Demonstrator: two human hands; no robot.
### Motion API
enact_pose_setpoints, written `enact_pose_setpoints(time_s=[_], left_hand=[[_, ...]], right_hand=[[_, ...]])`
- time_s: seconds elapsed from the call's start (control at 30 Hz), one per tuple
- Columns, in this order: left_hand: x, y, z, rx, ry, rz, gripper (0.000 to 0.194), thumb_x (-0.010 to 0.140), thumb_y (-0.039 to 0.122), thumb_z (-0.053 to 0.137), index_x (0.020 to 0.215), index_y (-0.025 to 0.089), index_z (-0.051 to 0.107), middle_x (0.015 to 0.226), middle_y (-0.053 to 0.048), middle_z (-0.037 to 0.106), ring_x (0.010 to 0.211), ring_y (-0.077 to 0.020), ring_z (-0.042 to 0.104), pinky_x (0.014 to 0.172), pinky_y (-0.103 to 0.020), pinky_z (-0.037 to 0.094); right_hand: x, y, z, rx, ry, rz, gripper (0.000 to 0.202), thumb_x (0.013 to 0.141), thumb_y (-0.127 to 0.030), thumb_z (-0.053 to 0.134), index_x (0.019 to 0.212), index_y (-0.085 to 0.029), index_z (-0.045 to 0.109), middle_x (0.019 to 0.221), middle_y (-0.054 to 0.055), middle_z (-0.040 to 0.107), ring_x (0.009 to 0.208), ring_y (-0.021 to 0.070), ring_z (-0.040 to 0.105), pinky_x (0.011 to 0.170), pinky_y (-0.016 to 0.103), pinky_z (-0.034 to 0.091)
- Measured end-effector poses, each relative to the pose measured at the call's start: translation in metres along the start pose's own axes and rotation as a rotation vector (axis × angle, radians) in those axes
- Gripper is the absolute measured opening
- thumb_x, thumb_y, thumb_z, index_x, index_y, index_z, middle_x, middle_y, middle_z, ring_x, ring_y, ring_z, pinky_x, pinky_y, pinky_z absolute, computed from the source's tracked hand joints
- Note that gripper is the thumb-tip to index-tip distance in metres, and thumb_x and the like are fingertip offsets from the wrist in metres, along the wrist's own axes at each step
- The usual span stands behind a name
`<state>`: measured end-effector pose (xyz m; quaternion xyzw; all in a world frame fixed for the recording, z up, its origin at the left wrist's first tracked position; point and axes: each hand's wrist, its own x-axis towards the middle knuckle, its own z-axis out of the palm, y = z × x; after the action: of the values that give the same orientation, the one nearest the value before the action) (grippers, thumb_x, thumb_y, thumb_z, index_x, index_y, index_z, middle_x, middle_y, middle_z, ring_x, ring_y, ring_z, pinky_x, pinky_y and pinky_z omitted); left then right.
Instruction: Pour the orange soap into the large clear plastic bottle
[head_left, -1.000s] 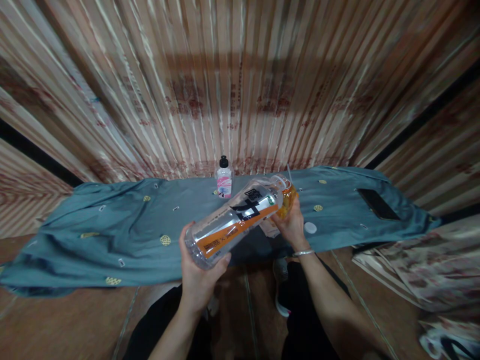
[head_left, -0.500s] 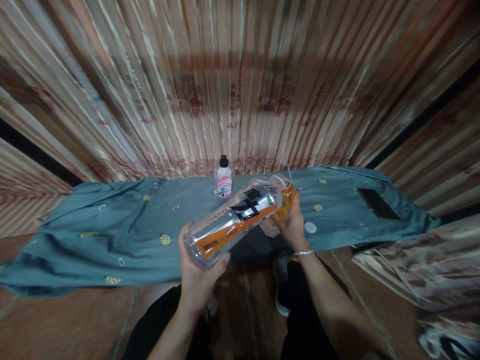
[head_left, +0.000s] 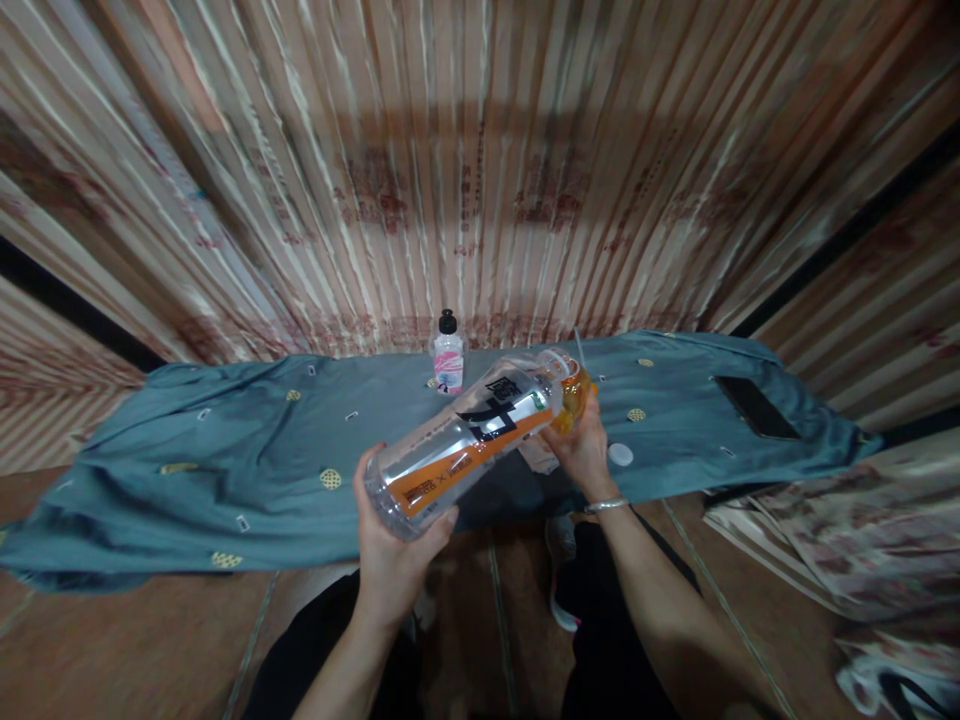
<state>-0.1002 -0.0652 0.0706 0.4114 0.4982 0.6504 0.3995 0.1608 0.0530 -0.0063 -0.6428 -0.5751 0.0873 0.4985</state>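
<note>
A large clear plastic bottle [head_left: 465, 445] with an orange and silver label is tilted, its neck up at the right. My left hand [head_left: 397, 550] is wrapped round its base. With its fingers closed round a small orange see-through container [head_left: 573, 396], my right hand [head_left: 583, 450] is at the neck end of the bottle. The two mouths meet or overlap; whether they touch is hard to tell. A thin pale stick rises beside the orange container. Below the right hand lies a white round cap [head_left: 620, 455], and a pale crumpled piece [head_left: 538, 455] is partly hidden behind the hand.
A small bottle with a black cap [head_left: 448, 355] stands near the back of the teal cloth [head_left: 255, 450]. A black phone [head_left: 755, 407] lies at the right. Patterned curtains [head_left: 465, 180] hang behind and at both sides. My legs are below the cloth's front edge.
The base of the large bottle and my left hand have shifted very slightly left. Both grips look the same.
</note>
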Motion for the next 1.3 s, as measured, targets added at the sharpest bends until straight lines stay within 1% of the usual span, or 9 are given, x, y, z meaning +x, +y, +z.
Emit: enact_pose_setpoints(time_s=[0.13, 0.3, 0.43, 0.6, 0.67, 0.83, 0.97, 1.1, 1.3], left_hand=[[-0.0002, 0.0029, 0.0006, 0.000, 0.009, -0.014, 0.094, 0.064, 0.031, 0.096, 0.143, 0.026, 0.045, 0.119, -0.006, 0.069, 0.102, -0.0233, 0.074, 0.092, -0.038, 0.063], [-0.0002, 0.0063, 0.0014, 0.014, 0.004, -0.009, 0.094, 0.063, 0.031, 0.096, 0.142, 0.026, 0.045, 0.119, -0.006, 0.069, 0.102, -0.0227, 0.074, 0.092, -0.036, 0.062], [-0.0004, 0.0068, 0.0020, 0.018, 0.007, -0.005, 0.093, 0.064, 0.031, 0.096, 0.141, 0.027, 0.045, 0.119, -0.006, 0.069, 0.101, -0.0223, 0.074, 0.092, -0.035, 0.061], [-0.0006, 0.0054, 0.0016, 0.016, 0.011, -0.007, 0.094, 0.063, 0.031, 0.096, 0.142, 0.026, 0.045, 0.120, -0.006, 0.069, 0.102, -0.0225, 0.074, 0.092, -0.035, 0.062], [-0.0005, 0.0051, 0.0014, 0.012, 0.015, -0.004, 0.094, 0.063, 0.030, 0.096, 0.142, 0.026, 0.046, 0.120, -0.006, 0.070, 0.102, -0.0225, 0.075, 0.091, -0.035, 0.063], [-0.0002, 0.0060, 0.0017, 0.009, 0.009, -0.002, 0.094, 0.062, 0.029, 0.096, 0.141, 0.026, 0.046, 0.118, -0.006, 0.071, 0.100, -0.0226, 0.075, 0.090, -0.036, 0.063], [0.0001, 0.0062, 0.0016, 0.027, 0.012, 0.002, 0.092, 0.063, 0.030, 0.096, 0.140, 0.027, 0.046, 0.118, -0.006, 0.070, 0.099, -0.0229, 0.075, 0.090, -0.036, 0.063], [0.0002, 0.0059, 0.0014, 0.028, 0.010, -0.001, 0.094, 0.063, 0.032, 0.096, 0.142, 0.027, 0.045, 0.119, -0.006, 0.070, 0.103, -0.0245, 0.075, 0.092, -0.038, 0.063], [-0.0005, 0.0075, 0.0024, 0.012, 0.012, -0.003, 0.094, 0.063, 0.031, 0.096, 0.141, 0.026, 0.045, 0.120, -0.007, 0.070, 0.101, -0.0235, 0.075, 0.091, -0.036, 0.063]], right_hand=[[-0.0002, 0.0008, 0.0009, 0.003, 0.012, -0.015, 0.096, 0.076, -0.057, 0.080, 0.151, -0.012, 0.042, 0.144, 0.024, 0.063, 0.130, 0.0373, 0.065, 0.108, 0.053, 0.054], [-0.0004, 0.0010, 0.0015, 0.005, 0.009, -0.017, 0.094, 0.077, -0.056, 0.080, 0.152, -0.014, 0.041, 0.145, 0.022, 0.063, 0.130, 0.0359, 0.065, 0.107, 0.051, 0.054], [-0.0004, 0.0019, 0.0014, 0.017, 0.005, -0.010, 0.093, 0.076, -0.055, 0.081, 0.150, -0.014, 0.042, 0.144, 0.023, 0.063, 0.129, 0.0366, 0.065, 0.108, 0.052, 0.054], [-0.0004, 0.0028, 0.0018, 0.015, 0.003, 0.012, 0.097, 0.075, -0.054, 0.080, 0.152, -0.012, 0.039, 0.144, 0.024, 0.063, 0.131, 0.0377, 0.064, 0.109, 0.054, 0.053], [-0.0003, 0.0024, 0.0016, 0.008, 0.005, 0.009, 0.097, 0.075, -0.054, 0.080, 0.152, -0.012, 0.040, 0.144, 0.024, 0.062, 0.131, 0.0381, 0.064, 0.109, 0.055, 0.053], [-0.0006, 0.0006, 0.0007, 0.006, 0.013, -0.016, 0.093, 0.076, -0.055, 0.080, 0.151, -0.014, 0.042, 0.145, 0.022, 0.063, 0.129, 0.0366, 0.065, 0.109, 0.053, 0.054], [-0.0001, -0.0002, 0.0005, 0.007, 0.007, 0.019, 0.096, 0.075, -0.054, 0.080, 0.152, -0.011, 0.041, 0.143, 0.024, 0.063, 0.130, 0.0377, 0.065, 0.109, 0.054, 0.053], [0.0001, -0.0002, 0.0006, 0.021, 0.008, 0.038, 0.098, 0.073, -0.054, 0.079, 0.152, -0.011, 0.040, 0.144, 0.024, 0.063, 0.132, 0.0383, 0.063, 0.111, 0.056, 0.052], [-0.0003, -0.0005, 0.0000, 0.014, 0.004, 0.021, 0.097, 0.075, -0.055, 0.078, 0.152, -0.011, 0.040, 0.146, 0.024, 0.062, 0.133, 0.0376, 0.063, 0.110, 0.055, 0.053]])
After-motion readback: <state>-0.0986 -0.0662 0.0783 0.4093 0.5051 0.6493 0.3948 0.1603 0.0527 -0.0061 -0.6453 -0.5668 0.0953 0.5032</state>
